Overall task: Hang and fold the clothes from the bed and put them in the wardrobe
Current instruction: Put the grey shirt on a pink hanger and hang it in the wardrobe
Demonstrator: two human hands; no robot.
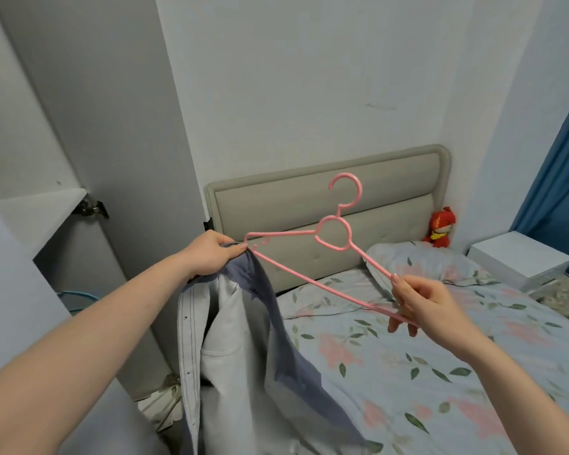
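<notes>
Head view: forward-down, close over hands, toward bed [440, 372].

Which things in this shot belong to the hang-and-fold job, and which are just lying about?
Job:
- pink hanger
- grey-blue shirt, its shoulder at the hanger's end
- left hand gripping the shirt
- right hand holding the hanger
- wardrobe, open

Lying about:
- red plush toy
- pillow
- white nightstand
- blue curtain

Pink hanger [334, 239], grey-blue shirt [243, 349], floral bedsheet [424, 372], red plush toy [440, 226], blue curtain [559, 165].
</notes>
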